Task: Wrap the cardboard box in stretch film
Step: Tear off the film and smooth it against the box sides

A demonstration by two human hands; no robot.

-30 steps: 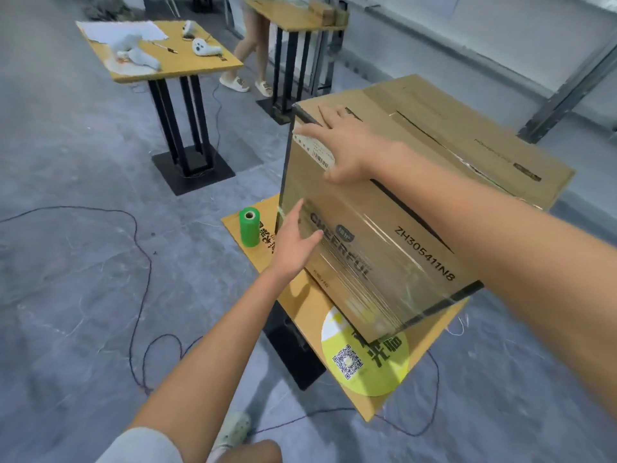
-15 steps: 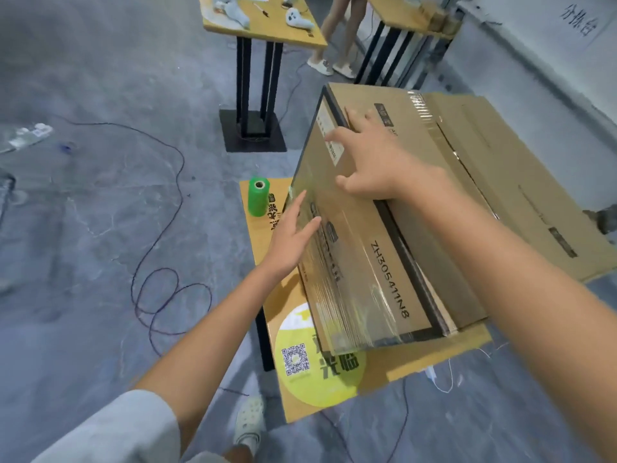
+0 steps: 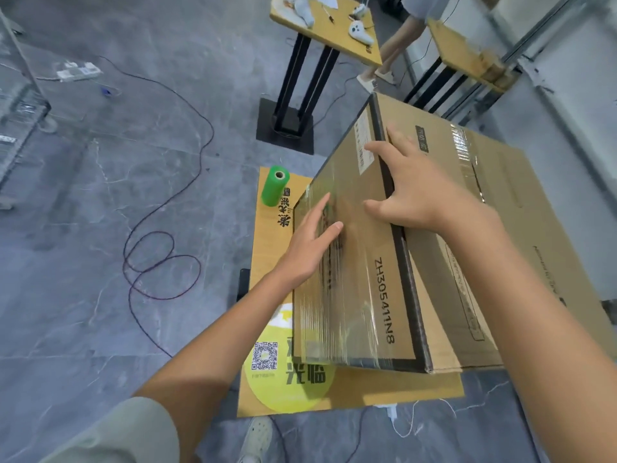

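A large cardboard box [image 3: 500, 248] rests on a small wooden table [image 3: 367, 392]. Clear stretch film [image 3: 337, 315] covers its near left side, wrinkled in vertical lines. My left hand [image 3: 309, 242] lies flat against that filmed side, fingers spread. Spread wide, my right hand [image 3: 410, 192] sits over the box's top left edge, thumb down on the side face. A green roll of stretch film [image 3: 274, 186] stands upright on the table's far left corner, apart from both hands.
A dark cable [image 3: 160, 255] loops on the grey floor to the left. Another table [image 3: 329, 28] with white controllers stands beyond, a person's legs [image 3: 387, 58] beside it. My shoe [image 3: 257, 439] shows under the table's near edge.
The view has swung rightward around the box. My left hand slid slightly along the filmed side; my right hand stays on the top edge.
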